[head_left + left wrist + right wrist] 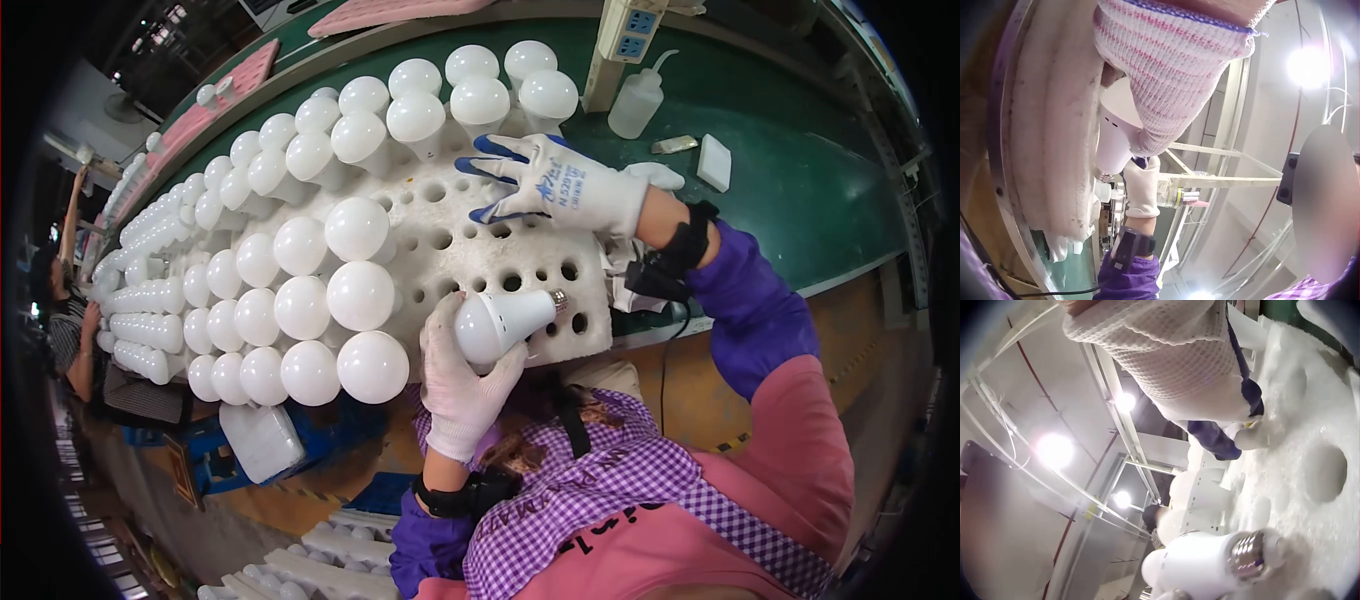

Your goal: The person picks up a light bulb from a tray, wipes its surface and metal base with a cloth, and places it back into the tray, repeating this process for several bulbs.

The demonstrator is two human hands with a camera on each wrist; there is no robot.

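Near the foam board's front edge, my left hand grips a white light bulb by its round dome, its metal screw base pointing right. In the left wrist view the knit-gloved left hand covers part of the bulb. My right hand, in a blue-and-white glove, is over the back of the holed foam board, fingers spread and holding nothing. In the right wrist view the right hand hangs by the foam surface, and the held bulb shows below.
Rows of upright bulbs fill the board's left part. A squeeze bottle, a white block and a socket post are on the green table. Another person is at far left.
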